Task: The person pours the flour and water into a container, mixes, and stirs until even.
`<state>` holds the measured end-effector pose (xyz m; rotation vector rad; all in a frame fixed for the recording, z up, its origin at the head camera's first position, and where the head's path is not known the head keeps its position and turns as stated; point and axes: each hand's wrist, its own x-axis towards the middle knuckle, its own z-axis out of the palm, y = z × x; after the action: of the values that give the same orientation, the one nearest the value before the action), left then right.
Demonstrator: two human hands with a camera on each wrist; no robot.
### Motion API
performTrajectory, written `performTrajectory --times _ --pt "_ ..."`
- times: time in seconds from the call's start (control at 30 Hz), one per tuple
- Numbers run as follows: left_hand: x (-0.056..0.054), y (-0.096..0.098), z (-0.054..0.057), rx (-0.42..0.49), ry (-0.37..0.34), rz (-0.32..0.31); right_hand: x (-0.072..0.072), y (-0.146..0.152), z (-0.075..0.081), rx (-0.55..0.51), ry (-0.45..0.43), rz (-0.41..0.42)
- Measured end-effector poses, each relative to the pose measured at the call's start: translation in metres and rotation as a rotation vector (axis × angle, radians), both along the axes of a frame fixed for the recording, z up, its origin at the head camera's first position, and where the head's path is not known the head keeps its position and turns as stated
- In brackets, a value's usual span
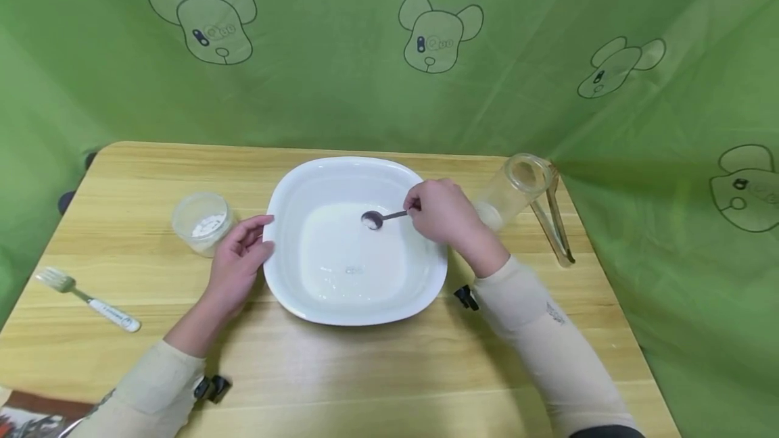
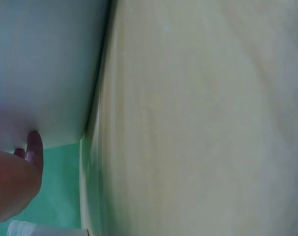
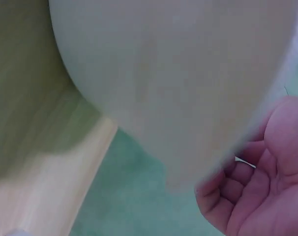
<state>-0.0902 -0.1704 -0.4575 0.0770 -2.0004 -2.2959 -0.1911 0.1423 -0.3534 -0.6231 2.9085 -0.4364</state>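
Note:
A white basin sits mid-table, with small bright spots on its floor. My left hand touches the basin's left rim with thumb and fingertips, and the left wrist view shows a finger against its outer wall. Over the basin, my right hand pinches the handle of a small dark metal spoon. White powder lies in the spoon's bowl. Just left of my left hand stands a clear tub with white powder inside. In the right wrist view, curled fingers show beside the basin's wall, and the spoon is hidden.
Behind my right hand is a clear glass jar, with metal tongs beside it near the table's right edge. A fork with a white handle lies at the left. Green curtain hangs behind the wooden table.

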Motion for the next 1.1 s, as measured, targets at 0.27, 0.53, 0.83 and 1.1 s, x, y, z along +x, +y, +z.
performTrajectory --times 0.27,0.53,0.83,1.1 --pt "0.001 -0.001 0.000 0.007 -0.005 0.000 0.007 -0.034 -0.019 -0.109 -0.112 0.240" --pt "0.000 -0.001 0.000 0.003 -0.002 0.001 0.009 -0.017 -0.001 -0.043 -0.206 0.241" --pt "0.000 0.000 0.000 -0.009 -0.007 0.002 0.003 -0.017 -0.011 -0.100 -0.074 0.133" --pt "0.000 0.000 0.000 0.007 -0.001 -0.005 0.011 -0.015 -0.004 -0.087 -0.285 0.387"
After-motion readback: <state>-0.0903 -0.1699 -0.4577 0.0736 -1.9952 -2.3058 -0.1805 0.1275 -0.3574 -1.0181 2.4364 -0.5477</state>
